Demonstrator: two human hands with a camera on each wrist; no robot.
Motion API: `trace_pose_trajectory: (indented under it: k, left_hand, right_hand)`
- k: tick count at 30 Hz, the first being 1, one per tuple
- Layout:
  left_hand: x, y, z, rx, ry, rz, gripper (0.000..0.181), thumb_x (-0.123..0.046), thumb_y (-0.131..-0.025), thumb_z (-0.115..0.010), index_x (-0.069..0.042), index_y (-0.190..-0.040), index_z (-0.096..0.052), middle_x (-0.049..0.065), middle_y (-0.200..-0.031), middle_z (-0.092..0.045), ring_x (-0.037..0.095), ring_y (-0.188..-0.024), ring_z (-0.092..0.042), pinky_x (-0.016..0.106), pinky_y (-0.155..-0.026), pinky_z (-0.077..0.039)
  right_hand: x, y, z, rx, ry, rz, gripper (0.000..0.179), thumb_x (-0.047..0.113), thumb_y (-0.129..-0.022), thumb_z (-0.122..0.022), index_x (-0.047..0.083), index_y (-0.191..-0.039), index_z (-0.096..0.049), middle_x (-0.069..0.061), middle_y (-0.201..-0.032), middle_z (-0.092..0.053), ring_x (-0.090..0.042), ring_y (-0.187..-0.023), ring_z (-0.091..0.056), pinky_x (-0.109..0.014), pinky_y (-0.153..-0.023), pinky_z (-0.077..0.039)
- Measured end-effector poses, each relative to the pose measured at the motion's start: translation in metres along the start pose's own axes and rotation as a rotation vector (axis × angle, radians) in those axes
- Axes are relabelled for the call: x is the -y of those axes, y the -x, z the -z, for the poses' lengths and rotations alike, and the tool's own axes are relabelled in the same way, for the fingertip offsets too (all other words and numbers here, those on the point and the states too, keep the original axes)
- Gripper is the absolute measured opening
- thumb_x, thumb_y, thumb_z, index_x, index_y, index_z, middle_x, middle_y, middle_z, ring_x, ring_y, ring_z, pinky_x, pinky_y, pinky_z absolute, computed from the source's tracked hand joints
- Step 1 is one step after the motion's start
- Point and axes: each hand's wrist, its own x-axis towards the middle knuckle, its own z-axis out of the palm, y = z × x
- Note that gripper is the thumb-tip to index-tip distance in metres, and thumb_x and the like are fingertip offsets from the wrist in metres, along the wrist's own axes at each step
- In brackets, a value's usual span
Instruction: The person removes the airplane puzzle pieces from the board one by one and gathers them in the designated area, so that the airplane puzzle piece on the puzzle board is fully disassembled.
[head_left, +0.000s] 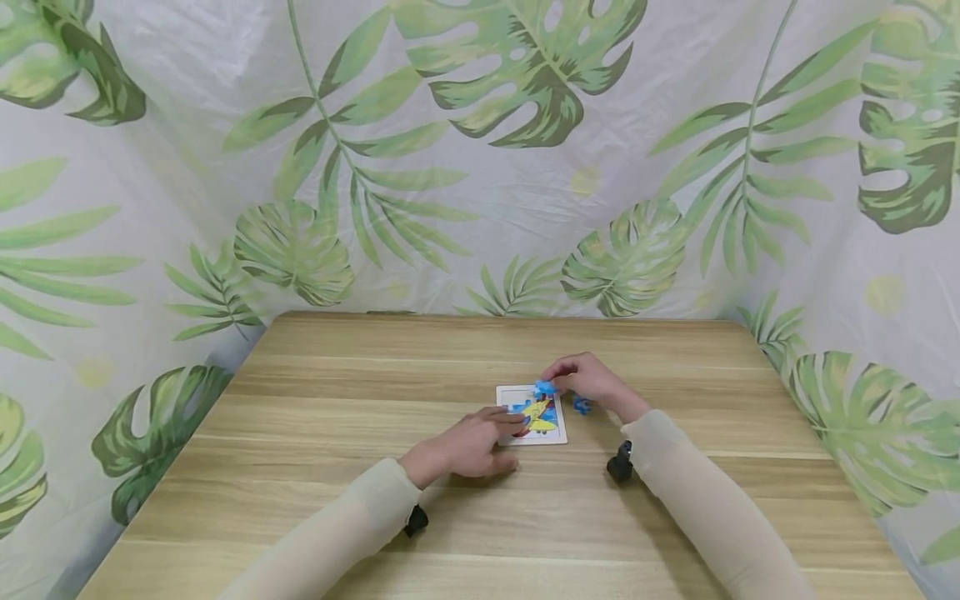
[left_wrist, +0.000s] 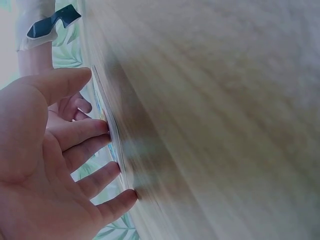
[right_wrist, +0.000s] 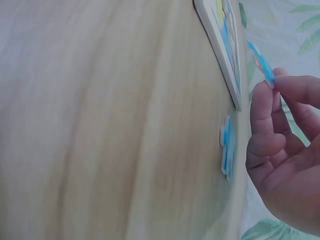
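Pinching a thin, irregular blue puzzle piece (head_left: pixel 545 388) at the far right corner of a square, white-bordered picture board (head_left: pixel 546 440), the right hand (head_left: pixel 592 382) would best lower it level while the left hand (head_left: pixel 471 442), fingers spread, steadies the board

I've got my left hand (head_left: pixel 476 442) palm-down, fingers (left_wrist: pixel 82 131) spread, nearly straight; right hand (head_left: pixel 592 381) farther forward, bent fingers pinching.

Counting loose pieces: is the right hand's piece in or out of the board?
Out: in the right wrist view, the right hand pinches the piece, a gap separating it from the board.
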Motion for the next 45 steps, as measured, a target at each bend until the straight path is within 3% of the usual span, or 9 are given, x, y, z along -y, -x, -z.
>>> trace_pose_trajectory:
  k: [8,19,31,45]
  left_hand:
    - [-0.001,0.001,0.000,-0.004,0.000,0.007,0.060,-0.039,-0.097,-0.063,-0.014,-0.149,-0.048,0.000,-0.160,-0.040,0.031,-0.152,-0.030,0.055,-0.118,-0.035]
    - [-0.001,0.001,-0.001,-0.007,-0.001,0.006,0.060,-0.039,-0.096,-0.063,-0.014,-0.149,-0.048,0.000,-0.160,-0.041,0.030,-0.152,-0.029,0.054,-0.119,-0.035]
    - [-0.003,0.002,0.000,-0.006,-0.004,0.010,0.060,-0.037,-0.096,-0.065,-0.014,-0.148,-0.049,0.001,-0.159,-0.041,0.031,-0.151,-0.030,0.055,-0.118,-0.035]
    - [0.001,-0.001,-0.003,-0.013,0.022,0.022,0.058,-0.040,-0.098,-0.061,-0.014,-0.148,-0.049,-0.001,-0.160,-0.040,0.029,-0.152,-0.029,0.054,-0.120,-0.033]
  right_hand:
    - [-0.005,0.009,0.011,-0.018,0.002,-0.006,0.018,0.007,-0.095,-0.062,0.011,-0.106,-0.076,-0.008,-0.110,-0.074,-0.016,-0.092,-0.067,-0.032,-0.086,-0.056]
    - [-0.015,0.020,0.028,-0.024,0.009,-0.023,0.017,0.012,-0.094,-0.064,0.012,-0.108,-0.076,-0.008,-0.113,-0.072,-0.017,-0.095,-0.065,-0.030,-0.083,-0.053]
    - [-0.030,0.033,0.047,-0.036,0.019,-0.052,0.019,0.013,-0.095,-0.064,0.012,-0.110,-0.075,-0.008,-0.113,-0.072,-0.018,-0.090,-0.064,-0.033,-0.076,-0.052]
    - [-0.048,0.048,0.066,-0.011,-0.021,-0.084,0.022,0.008,-0.093,-0.064,0.004,-0.113,-0.072,-0.009,-0.102,-0.074,-0.017,-0.079,-0.061,-0.025,-0.058,-0.045]
